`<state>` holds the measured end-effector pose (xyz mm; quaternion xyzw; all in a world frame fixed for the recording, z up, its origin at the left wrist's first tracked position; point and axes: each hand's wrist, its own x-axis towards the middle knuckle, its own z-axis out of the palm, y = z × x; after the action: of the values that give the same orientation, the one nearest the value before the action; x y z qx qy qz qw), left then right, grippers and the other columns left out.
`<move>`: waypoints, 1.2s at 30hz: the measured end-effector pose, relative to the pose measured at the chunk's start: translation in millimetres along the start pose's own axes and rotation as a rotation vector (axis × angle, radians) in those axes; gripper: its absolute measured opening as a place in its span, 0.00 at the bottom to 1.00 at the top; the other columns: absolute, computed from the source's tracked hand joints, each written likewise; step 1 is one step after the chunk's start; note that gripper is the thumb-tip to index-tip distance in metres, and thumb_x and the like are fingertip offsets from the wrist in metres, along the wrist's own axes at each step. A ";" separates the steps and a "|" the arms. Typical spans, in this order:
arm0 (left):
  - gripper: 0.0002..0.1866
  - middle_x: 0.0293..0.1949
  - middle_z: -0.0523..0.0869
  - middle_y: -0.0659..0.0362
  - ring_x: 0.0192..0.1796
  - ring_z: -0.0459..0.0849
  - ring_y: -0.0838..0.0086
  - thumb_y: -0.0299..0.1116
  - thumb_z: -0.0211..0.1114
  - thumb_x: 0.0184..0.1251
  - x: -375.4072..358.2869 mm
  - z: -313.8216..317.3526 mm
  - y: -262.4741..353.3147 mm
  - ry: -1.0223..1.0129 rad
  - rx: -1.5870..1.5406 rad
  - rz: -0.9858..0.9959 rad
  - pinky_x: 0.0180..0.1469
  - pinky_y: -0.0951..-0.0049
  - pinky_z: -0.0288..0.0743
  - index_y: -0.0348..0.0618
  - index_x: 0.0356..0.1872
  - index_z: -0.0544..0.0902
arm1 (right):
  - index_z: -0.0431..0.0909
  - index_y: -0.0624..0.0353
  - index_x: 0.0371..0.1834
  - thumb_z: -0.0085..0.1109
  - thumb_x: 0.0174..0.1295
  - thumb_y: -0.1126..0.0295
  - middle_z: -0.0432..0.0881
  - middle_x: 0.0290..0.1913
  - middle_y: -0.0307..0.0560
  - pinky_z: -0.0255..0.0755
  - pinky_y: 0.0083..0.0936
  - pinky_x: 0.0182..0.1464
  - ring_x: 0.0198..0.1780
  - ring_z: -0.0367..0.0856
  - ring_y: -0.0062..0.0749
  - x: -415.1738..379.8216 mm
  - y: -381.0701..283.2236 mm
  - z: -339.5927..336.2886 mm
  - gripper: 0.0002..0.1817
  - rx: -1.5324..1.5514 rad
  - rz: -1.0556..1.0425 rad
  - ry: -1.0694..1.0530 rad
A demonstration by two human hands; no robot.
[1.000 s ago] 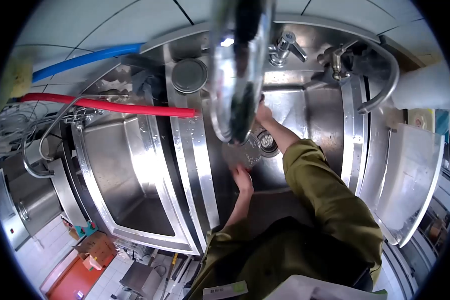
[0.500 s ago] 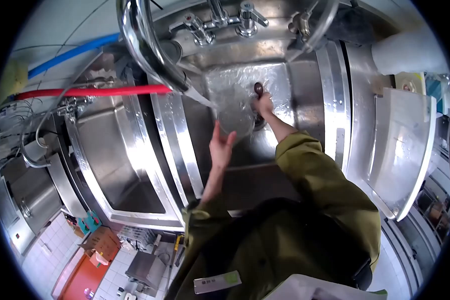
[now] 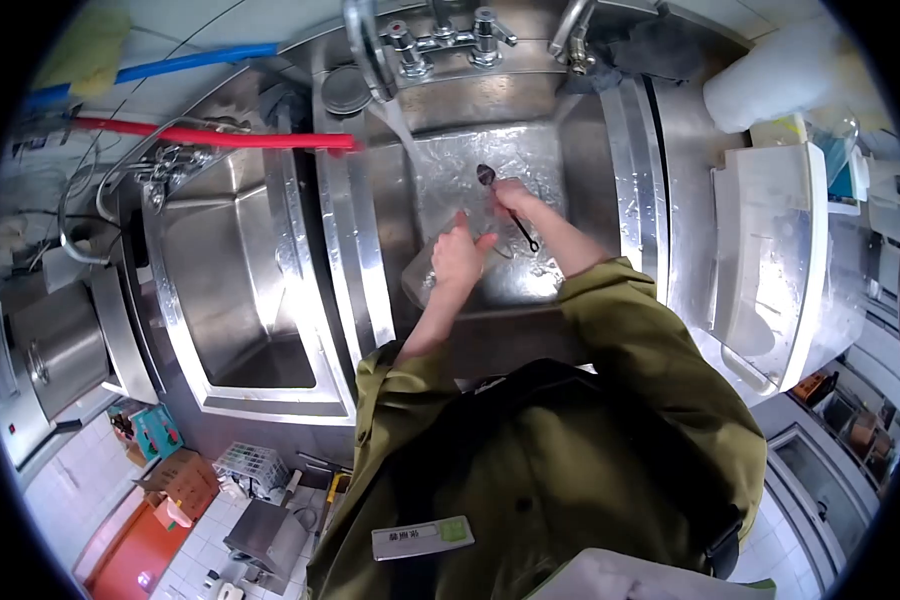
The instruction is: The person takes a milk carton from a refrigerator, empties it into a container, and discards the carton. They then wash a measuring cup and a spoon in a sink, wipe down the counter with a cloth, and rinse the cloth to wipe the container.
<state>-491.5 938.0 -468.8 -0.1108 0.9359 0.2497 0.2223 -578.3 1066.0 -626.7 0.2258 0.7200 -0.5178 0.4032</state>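
Both hands are low in the steel sink (image 3: 592, 150), over splashing water. My right hand (image 3: 513, 196) is closed around the middle of a dark long-handled spoon (image 3: 486, 175); its bowl points away from me, and the looped handle end shows below my fingers. To the left, my left hand (image 3: 457, 256) grips a clear container (image 3: 417, 278) that looks tilted. Much of the container is hidden by the hand and hard to make out in the water. A water stream (image 3: 400, 122) runs from the faucet spout (image 3: 370, 60) into the sink's left side.
Behind the sink are tap handles (image 3: 486, 40). A second steel basin (image 3: 220, 270) lies left, with a red hose (image 3: 220, 136) and a blue hose (image 3: 195, 62) above it. On the right counter stands a white bin (image 3: 770, 260).
My left hand has moved up and right, from beside the clear container to a grip on it. The container has shifted down and left. The spoon stays in my right hand; the view has shifted.
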 end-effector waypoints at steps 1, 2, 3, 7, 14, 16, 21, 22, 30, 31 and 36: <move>0.30 0.27 0.81 0.47 0.37 0.79 0.51 0.50 0.65 0.45 -0.7 3.5 -5.1 0.013 -0.014 -0.019 0.41 0.58 0.72 0.42 0.47 0.72 | 0.72 0.62 0.34 0.44 0.55 0.73 0.75 0.22 0.44 0.67 0.24 0.17 0.18 0.74 0.28 -11.9 -8.0 3.1 0.07 -0.026 -0.053 -0.015; 0.29 0.29 0.80 0.46 0.38 0.79 0.51 0.50 0.64 0.46 -3.2 4.7 -8.7 -0.020 -0.024 -0.044 0.42 0.57 0.72 0.41 0.46 0.71 | 0.71 0.62 0.35 0.44 0.55 0.74 0.75 0.21 0.44 0.68 0.23 0.17 0.19 0.74 0.28 -29.7 -21.1 7.3 0.07 0.006 -0.070 -0.073; 0.28 0.32 0.80 0.45 0.40 0.78 0.50 0.49 0.64 0.47 -4.7 5.4 -11.3 -0.051 -0.038 -0.069 0.42 0.57 0.72 0.40 0.45 0.71 | 0.71 0.62 0.36 0.44 0.55 0.75 0.74 0.21 0.44 0.68 0.23 0.17 0.19 0.75 0.28 -46.2 -35.4 10.5 0.07 0.033 -0.087 -0.131; 0.31 0.38 0.79 0.43 0.44 0.77 0.52 0.49 0.64 0.47 -12.4 20.7 -35.6 -0.105 -0.246 -0.178 0.45 0.57 0.70 0.39 0.48 0.69 | 0.69 0.62 0.40 0.45 0.54 0.77 0.73 0.21 0.45 0.69 0.19 0.17 0.19 0.75 0.27 -89.0 -84.9 37.4 0.11 0.024 -0.226 -0.276; 0.32 0.28 0.80 0.49 0.30 0.82 0.65 0.44 0.64 0.47 -32.7 27.4 -56.2 0.067 -0.596 -0.191 0.33 0.68 0.74 0.40 0.53 0.67 | 0.65 0.72 0.35 0.40 0.51 0.81 0.74 0.36 0.64 0.78 0.28 0.35 0.36 0.80 0.43 -100.5 -125.9 53.3 0.09 0.979 0.073 -0.496; 0.33 0.31 0.80 0.49 0.30 0.81 0.66 0.41 0.64 0.47 -33.9 16.4 -55.7 0.088 -0.804 -0.263 0.30 0.68 0.74 0.42 0.55 0.64 | 0.65 0.75 0.38 0.44 0.55 0.76 0.73 0.41 0.66 0.76 0.33 0.43 0.41 0.78 0.48 -86.9 -117.4 48.0 0.11 0.821 -0.133 -0.475; 0.38 0.29 0.74 0.61 0.21 0.70 0.80 0.33 0.61 0.50 -7.6 21.5 -73.1 0.196 -1.155 -0.312 0.19 0.81 0.65 0.44 0.62 0.53 | 0.76 0.62 0.18 0.51 0.57 0.59 0.76 0.15 0.47 0.69 0.24 0.20 0.15 0.75 0.28 -114.2 -124.3 41.7 0.18 -0.208 -0.595 0.008; 0.38 0.24 0.74 0.62 0.19 0.69 0.80 0.32 0.61 0.49 -4.1 22.1 -74.9 0.205 -1.224 -0.278 0.18 0.79 0.64 0.44 0.62 0.53 | 0.78 0.59 0.24 0.50 0.56 0.56 0.78 0.19 0.49 0.72 0.29 0.26 0.20 0.78 0.33 -103.9 -116.7 38.1 0.17 -0.341 -0.659 0.096; 0.35 0.30 0.79 0.57 0.21 0.73 0.79 0.28 0.60 0.53 44.5 -12.1 -55.7 0.151 -1.127 -0.130 0.19 0.79 0.67 0.42 0.62 0.54 | 0.76 0.56 0.28 0.53 0.50 0.67 0.73 0.32 0.50 0.70 0.34 0.39 0.37 0.74 0.44 -247.7 -77.0 -62.8 0.06 -0.628 -0.861 0.807; 0.34 0.28 0.79 0.56 0.21 0.74 0.79 0.29 0.60 0.53 53.7 -12.0 -47.4 0.188 -1.096 -0.063 0.20 0.78 0.67 0.40 0.61 0.56 | 0.75 0.57 0.28 0.51 0.51 0.68 0.73 0.32 0.50 0.70 0.34 0.38 0.36 0.74 0.44 -284.1 -95.5 -77.8 0.06 -0.605 -1.034 0.951; 0.24 0.29 0.81 0.44 0.35 0.81 0.60 0.36 0.64 0.48 107.5 -11.7 -42.1 0.499 -0.716 0.191 0.37 0.66 0.72 0.30 0.45 0.73 | 0.72 0.62 0.25 0.43 0.59 0.63 0.74 0.23 0.57 0.67 0.41 0.31 0.29 0.73 0.54 -416.6 -256.6 -192.3 0.14 -0.266 -1.327 1.511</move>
<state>-576.6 885.8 -528.0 -0.1507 0.8216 0.5429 -0.0865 -596.9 1190.0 -116.2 0.0020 0.8185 -0.2747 -0.5047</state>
